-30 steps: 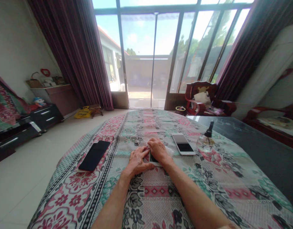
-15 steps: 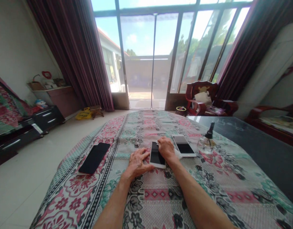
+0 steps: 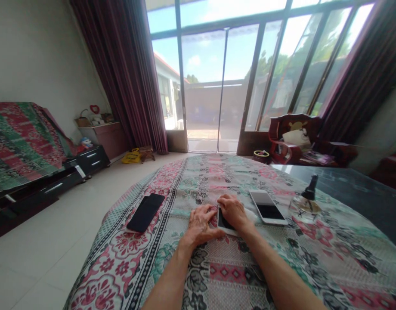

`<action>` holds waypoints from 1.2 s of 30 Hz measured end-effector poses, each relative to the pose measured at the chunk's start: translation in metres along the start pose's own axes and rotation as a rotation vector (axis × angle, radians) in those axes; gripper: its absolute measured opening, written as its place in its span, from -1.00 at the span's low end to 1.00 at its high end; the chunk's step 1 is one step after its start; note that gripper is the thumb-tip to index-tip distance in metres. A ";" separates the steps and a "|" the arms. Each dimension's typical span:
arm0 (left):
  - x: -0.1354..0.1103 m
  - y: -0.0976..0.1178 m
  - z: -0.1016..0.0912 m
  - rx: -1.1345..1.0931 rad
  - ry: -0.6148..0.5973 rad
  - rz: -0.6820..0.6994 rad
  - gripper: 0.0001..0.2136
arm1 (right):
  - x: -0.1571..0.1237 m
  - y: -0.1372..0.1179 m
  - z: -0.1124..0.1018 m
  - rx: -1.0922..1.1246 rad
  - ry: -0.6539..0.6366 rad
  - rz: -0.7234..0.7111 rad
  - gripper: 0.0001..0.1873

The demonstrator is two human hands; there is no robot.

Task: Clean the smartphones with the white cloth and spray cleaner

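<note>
A white smartphone [image 3: 226,224] with a dark screen lies on the patterned tablecloth, partly hidden by my hands. My left hand [image 3: 201,224] holds its left side, thumb at the near corner and the other fingers along the edge. My right hand [image 3: 233,212] is closed on a white cloth [image 3: 250,215] and presses on the screen; most of the cloth is hidden under the hand. To the right lies another white smartphone [image 3: 268,207], screen up. Farther right stands a clear bottle [image 3: 304,209] with a black spray top.
Dark phones [image 3: 146,213], seemingly one on another, lie at the table's left. The flowered tablecloth [image 3: 214,275] covers the rounded table. A dark tabletop [image 3: 340,185] adjoins on the right. Beyond stand a red wooden chair [image 3: 291,137] and glass doors [image 3: 204,99].
The view has turned left, so everything sits farther right. My right hand has slid nearer along the phone's screen, covering more of it. My left hand stays at the phone's edge.
</note>
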State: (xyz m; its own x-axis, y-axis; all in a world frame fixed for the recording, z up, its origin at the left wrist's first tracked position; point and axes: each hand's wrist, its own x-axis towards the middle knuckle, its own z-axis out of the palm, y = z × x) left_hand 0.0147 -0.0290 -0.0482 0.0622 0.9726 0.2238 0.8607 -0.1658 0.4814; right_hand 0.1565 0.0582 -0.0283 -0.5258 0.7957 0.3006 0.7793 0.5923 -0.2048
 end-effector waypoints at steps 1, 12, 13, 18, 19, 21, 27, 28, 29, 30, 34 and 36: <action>0.000 0.000 0.000 -0.002 0.002 0.001 -0.36 | 0.000 -0.001 0.000 0.009 -0.002 -0.012 -0.72; 0.000 0.000 0.001 -0.018 0.017 -0.001 -0.35 | 0.003 0.011 -0.001 -0.035 0.046 0.165 -0.69; 0.000 0.001 0.000 -0.015 0.007 -0.009 -0.36 | 0.003 0.010 -0.002 -0.030 0.025 0.152 -0.69; 0.000 0.004 -0.005 -0.004 -0.033 -0.026 -0.37 | -0.010 -0.002 -0.006 -0.005 -0.031 0.025 -0.71; 0.000 0.004 -0.005 -0.006 -0.033 -0.021 -0.38 | -0.015 -0.005 -0.006 0.001 -0.036 -0.004 -0.72; -0.001 0.004 -0.004 -0.010 -0.025 -0.013 -0.41 | -0.028 -0.009 -0.007 0.025 -0.050 -0.058 -0.73; -0.001 0.000 -0.001 -0.036 -0.024 -0.009 -0.46 | -0.052 -0.011 -0.009 0.075 -0.067 -0.151 -0.74; -0.001 -0.002 -0.001 -0.040 -0.024 -0.006 -0.45 | -0.049 -0.010 -0.009 0.068 -0.071 -0.146 -0.74; -0.001 -0.003 -0.001 -0.042 -0.023 -0.006 -0.44 | -0.045 -0.009 -0.010 0.056 -0.076 -0.132 -0.73; -0.001 -0.004 -0.001 -0.044 -0.021 -0.004 -0.44 | -0.038 -0.007 -0.010 0.041 -0.081 -0.112 -0.73; 0.000 -0.006 -0.004 -0.041 -0.039 0.041 -0.48 | -0.003 0.002 -0.008 -0.003 -0.086 -0.017 -0.71; 0.000 -0.007 -0.004 -0.033 -0.057 0.038 -0.50 | 0.012 0.006 -0.006 -0.011 -0.092 0.003 -0.69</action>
State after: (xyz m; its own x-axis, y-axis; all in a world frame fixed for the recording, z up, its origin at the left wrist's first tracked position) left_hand 0.0065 -0.0285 -0.0481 0.1243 0.9731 0.1939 0.8401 -0.2072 0.5012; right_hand 0.1563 0.0707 -0.0204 -0.5521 0.8061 0.2128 0.7843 0.5888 -0.1954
